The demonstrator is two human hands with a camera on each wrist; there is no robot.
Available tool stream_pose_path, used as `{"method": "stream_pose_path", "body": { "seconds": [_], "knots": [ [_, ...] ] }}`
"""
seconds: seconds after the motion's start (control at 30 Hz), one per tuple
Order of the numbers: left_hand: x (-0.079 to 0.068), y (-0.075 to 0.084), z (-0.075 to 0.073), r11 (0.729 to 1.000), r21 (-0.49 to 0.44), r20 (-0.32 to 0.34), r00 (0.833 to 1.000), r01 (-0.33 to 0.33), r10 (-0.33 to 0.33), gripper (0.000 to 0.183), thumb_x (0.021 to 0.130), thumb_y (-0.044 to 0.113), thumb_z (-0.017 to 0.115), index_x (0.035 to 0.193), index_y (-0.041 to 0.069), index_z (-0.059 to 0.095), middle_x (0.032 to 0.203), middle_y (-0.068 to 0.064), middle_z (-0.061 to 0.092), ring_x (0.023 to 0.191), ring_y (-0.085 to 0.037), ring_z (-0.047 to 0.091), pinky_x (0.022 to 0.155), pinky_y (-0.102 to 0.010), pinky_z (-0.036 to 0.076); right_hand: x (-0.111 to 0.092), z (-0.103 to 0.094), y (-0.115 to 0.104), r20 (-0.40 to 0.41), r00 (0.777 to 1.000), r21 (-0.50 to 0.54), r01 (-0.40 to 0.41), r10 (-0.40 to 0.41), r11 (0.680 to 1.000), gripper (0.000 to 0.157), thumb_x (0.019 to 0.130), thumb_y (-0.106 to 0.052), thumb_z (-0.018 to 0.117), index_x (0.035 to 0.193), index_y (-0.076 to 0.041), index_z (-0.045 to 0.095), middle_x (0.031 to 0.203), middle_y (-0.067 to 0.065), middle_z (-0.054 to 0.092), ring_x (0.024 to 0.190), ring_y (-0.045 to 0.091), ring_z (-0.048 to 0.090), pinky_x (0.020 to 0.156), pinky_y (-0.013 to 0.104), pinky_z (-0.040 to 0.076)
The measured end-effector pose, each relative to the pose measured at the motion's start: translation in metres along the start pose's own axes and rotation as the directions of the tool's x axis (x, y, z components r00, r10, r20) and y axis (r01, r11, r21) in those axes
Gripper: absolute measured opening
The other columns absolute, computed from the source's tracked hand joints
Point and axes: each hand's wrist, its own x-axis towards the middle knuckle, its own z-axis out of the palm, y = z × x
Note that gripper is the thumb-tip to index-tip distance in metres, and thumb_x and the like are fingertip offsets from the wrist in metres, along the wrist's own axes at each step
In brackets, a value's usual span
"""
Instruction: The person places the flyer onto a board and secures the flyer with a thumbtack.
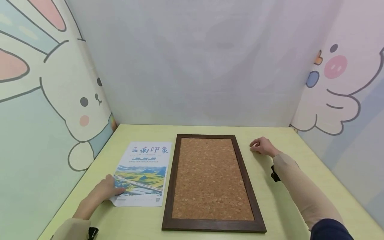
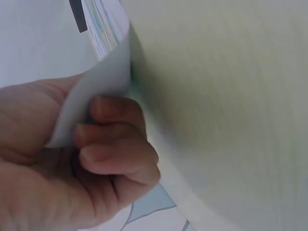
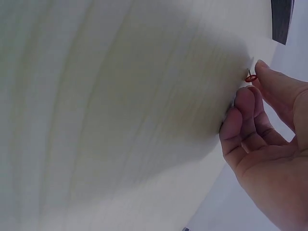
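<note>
A printed poster (image 1: pixel 141 173) with a landscape and large Chinese characters lies left of a cork board (image 1: pixel 211 180) in a dark wooden frame. My left hand (image 1: pixel 103 191) grips the poster's lower left corner, thumb on the printed side. In the left wrist view the paper (image 2: pixel 103 79) bends up between thumb and curled fingers. Right of the board, my right hand (image 1: pixel 263 146) is low at the tabletop. In the right wrist view that hand (image 3: pixel 269 120) pinches a small red thumbtack (image 3: pixel 251 78) at its thumb tip, the pin sticking out.
The pale yellow table (image 1: pixel 216 130) meets a plain light back wall (image 1: pixel 198 66). Side walls carry a cartoon rabbit (image 1: pixel 75 90) on the left and a cartoon pig (image 1: pixel 339 86) on the right. The board's frame (image 1: pixel 214 225) reaches close to the table's near side.
</note>
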Motion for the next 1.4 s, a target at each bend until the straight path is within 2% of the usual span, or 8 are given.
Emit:
{"method": "stream_pose_path", "body": {
  "seconds": [0.13, 0.27, 0.33, 0.43, 0.6, 0.83, 1.1, 1.4],
  "knots": [
    [0.000, -0.002, 0.002, 0.998, -0.062, -0.019, 0.999, -0.033, 0.031, 0.057, 0.088, 0.021, 0.065, 0.108, -0.024, 0.037, 0.086, -0.025, 0.052, 0.071, -0.026, 0.050, 0.060, -0.034, 0.043, -0.001, 0.002, 0.001, -0.014, 1.000, -0.009, 0.009, -0.009, 1.000, 0.022, 0.088, -0.011, 0.067, 0.102, 0.006, 0.070, 0.067, 0.011, 0.064, 0.057, 0.018, 0.056, 0.055, 0.029, 0.044],
    [0.001, -0.005, 0.003, 0.989, -0.144, -0.018, 1.000, -0.020, 0.018, 0.033, 0.094, 0.013, 0.049, 0.102, -0.018, 0.042, 0.074, -0.014, 0.048, 0.057, -0.018, 0.046, 0.050, -0.028, 0.040, -0.002, 0.003, -0.001, -0.016, 1.000, -0.030, 0.019, -0.020, 0.999, 0.018, 0.088, -0.011, 0.068, 0.095, 0.005, 0.070, 0.066, 0.012, 0.064, 0.056, 0.016, 0.054, 0.054, 0.028, 0.043],
    [0.002, -0.006, 0.002, 0.985, -0.172, -0.026, 1.000, -0.014, 0.010, 0.027, 0.098, 0.012, 0.041, 0.100, -0.015, 0.045, 0.070, -0.011, 0.048, 0.053, -0.016, 0.044, 0.049, -0.027, 0.040, -0.003, 0.002, -0.002, -0.018, 1.000, -0.032, 0.013, -0.014, 0.999, 0.017, 0.088, -0.011, 0.068, 0.093, 0.004, 0.071, 0.066, 0.013, 0.065, 0.056, 0.016, 0.054, 0.055, 0.028, 0.043],
    [0.003, -0.007, -0.001, 0.977, -0.210, -0.066, 0.998, -0.028, 0.014, 0.030, 0.100, 0.011, 0.034, 0.099, -0.014, 0.051, 0.067, -0.009, 0.050, 0.050, -0.015, 0.044, 0.048, -0.027, 0.040, -0.004, 0.001, -0.003, -0.020, 1.000, -0.031, -0.001, 0.001, 1.000, 0.017, 0.088, -0.013, 0.068, 0.092, 0.004, 0.071, 0.066, 0.012, 0.066, 0.057, 0.016, 0.056, 0.054, 0.028, 0.044],
    [0.002, -0.006, -0.008, 0.952, -0.302, -0.134, 0.991, -0.055, 0.015, 0.036, 0.102, 0.015, 0.031, 0.104, -0.014, 0.053, 0.062, -0.004, 0.051, 0.045, -0.011, 0.042, 0.043, -0.025, 0.037, -0.005, 0.000, -0.004, 0.001, 1.000, -0.008, -0.030, 0.030, 1.000, 0.020, 0.089, -0.015, 0.068, 0.093, 0.004, 0.070, 0.069, 0.013, 0.067, 0.060, 0.018, 0.058, 0.055, 0.028, 0.045],
    [0.001, 0.001, -0.011, 0.867, -0.498, -0.139, 0.990, -0.039, -0.035, 0.045, 0.106, 0.024, 0.029, 0.122, -0.014, 0.049, 0.057, 0.004, 0.048, 0.041, -0.006, 0.034, 0.040, -0.022, 0.031, -0.006, -0.003, -0.002, 0.056, 0.996, 0.038, -0.068, 0.066, 0.997, 0.022, 0.089, -0.017, 0.069, 0.097, 0.004, 0.069, 0.072, 0.013, 0.067, 0.063, 0.019, 0.059, 0.056, 0.029, 0.045],
    [0.006, 0.018, -0.010, 0.810, -0.585, -0.169, 0.983, -0.045, -0.068, 0.050, 0.106, 0.027, 0.028, 0.134, -0.013, 0.043, 0.070, 0.004, 0.061, 0.044, -0.007, 0.039, 0.042, -0.023, 0.035, -0.006, -0.004, -0.001, 0.081, 0.995, 0.038, -0.062, 0.058, 0.997, 0.020, 0.088, -0.015, 0.069, 0.095, 0.004, 0.069, 0.074, 0.011, 0.067, 0.063, 0.016, 0.057, 0.058, 0.028, 0.046],
    [0.007, 0.039, -0.017, 0.769, -0.632, -0.206, 0.977, -0.092, -0.053, 0.050, 0.106, 0.028, 0.028, 0.131, -0.011, 0.047, 0.076, 0.004, 0.066, 0.051, -0.006, 0.045, 0.046, -0.023, 0.039, -0.004, -0.006, -0.001, 0.073, 0.996, 0.008, -0.050, 0.049, 0.999, 0.021, 0.089, -0.015, 0.069, 0.097, 0.004, 0.070, 0.078, 0.010, 0.068, 0.066, 0.016, 0.058, 0.060, 0.028, 0.047]
  ]
}}
